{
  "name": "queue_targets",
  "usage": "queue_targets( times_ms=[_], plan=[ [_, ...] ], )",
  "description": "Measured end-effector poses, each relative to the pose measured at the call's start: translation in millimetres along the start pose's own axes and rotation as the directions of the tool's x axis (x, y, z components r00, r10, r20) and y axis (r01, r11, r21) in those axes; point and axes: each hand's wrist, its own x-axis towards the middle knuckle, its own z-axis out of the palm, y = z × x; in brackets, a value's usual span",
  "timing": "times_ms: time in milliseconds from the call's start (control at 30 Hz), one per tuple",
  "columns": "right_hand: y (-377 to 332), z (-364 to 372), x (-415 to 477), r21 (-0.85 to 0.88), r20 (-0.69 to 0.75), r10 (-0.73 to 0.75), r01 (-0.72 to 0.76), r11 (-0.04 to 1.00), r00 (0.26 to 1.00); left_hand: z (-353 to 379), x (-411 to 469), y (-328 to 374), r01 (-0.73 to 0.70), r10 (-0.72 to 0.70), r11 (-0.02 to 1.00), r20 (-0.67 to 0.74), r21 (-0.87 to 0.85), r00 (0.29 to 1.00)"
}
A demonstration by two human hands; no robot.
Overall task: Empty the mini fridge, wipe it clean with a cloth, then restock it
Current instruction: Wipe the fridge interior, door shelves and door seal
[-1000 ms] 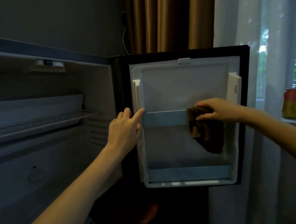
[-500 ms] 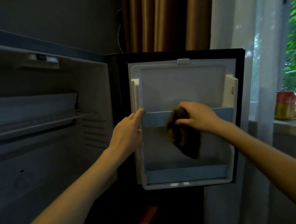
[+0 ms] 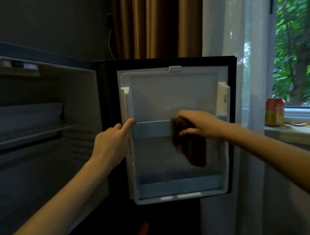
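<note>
While the left hand (image 3: 110, 144) steadies the open door (image 3: 174, 94) at the edge next to the cabinet, its forefinger laid straight on the left end of the upper rail (image 3: 151, 129) and its other fingers loosely bent with nothing visible in them, the right hand (image 3: 200, 123) does the wiping. Its fingers are curled down over the top of the brown cloth (image 3: 191, 147), pinching it against the rail's front, and the loose tail of the cloth hangs below into the space above the lower rail (image 3: 179, 186).

What the coming stroke turns on is the lie of that upper rail. Its long axis runs level, left to right across the door, and the cloth sits right of its middle. The bare blue stretch lies to the left of the cloth, between the two hands, so the right hand is the one placed to carry it along, and a stroke would likely follow the rail's length, not cross it. A short piece of rail shows just past the right wrist, near the door's outer edge.

Both door shelves look bare, which suggests the task is in its wiping stage with restocking not yet begun.

Further left, the cabinet's wire shelf (image 3: 23, 137) also looks bare. Beyond the door, a can (image 3: 274, 111) stands on the windowsill (image 3: 298, 131), well apart from either hand.
</note>
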Motion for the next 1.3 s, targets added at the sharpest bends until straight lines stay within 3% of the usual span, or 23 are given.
queue_targets(
  times_ms=[100,267,367,500,800,867,967,1067,1200,1300],
  plan=[
    [46,-31,-44,-0.224,0.053,0.054,-0.041,0.974,0.997,6,-4,5,0.073,-0.074,0.991,-0.004,-0.109,0.997],
    [50,-55,-46,-0.439,0.189,0.021,0.066,0.896,0.982,4,-8,9,0.111,-0.130,0.973,-0.084,-0.201,0.988],
    [35,-51,-46,-0.384,0.156,0.106,-0.039,0.922,0.982,3,-8,15,0.131,-0.146,0.955,-0.037,-0.267,0.989],
    [12,-30,-34,-0.141,0.106,0.132,-0.117,0.983,0.986,3,-7,16,0.125,-0.144,0.934,-0.032,-0.334,0.989],
    [-88,21,70,-0.075,-0.026,0.028,-0.030,0.997,0.999,8,-7,13,0.096,-0.101,0.907,0.010,-0.411,0.995],
    [-95,26,78,-0.080,-0.068,0.033,-0.039,0.996,0.997,7,-7,12,0.102,-0.101,0.926,0.020,-0.363,0.995],
    [-87,29,71,-0.031,-0.136,-0.032,0.028,0.999,0.990,3,-4,10,0.153,-0.141,0.979,0.096,-0.138,0.985],
    [-68,19,63,0.131,-0.050,-0.079,0.085,0.988,0.996,-8,-4,14,0.145,-0.146,0.989,0.122,0.018,0.982],
    [-25,2,39,0.164,-0.007,-0.048,0.049,0.985,0.999,-14,-1,18,0.152,-0.153,0.988,0.046,0.017,0.987],
    [4,-13,25,0.086,-0.101,0.022,-0.013,0.996,0.995,-5,7,22,0.117,-0.119,0.993,-0.141,-0.023,0.983]
  ],
)
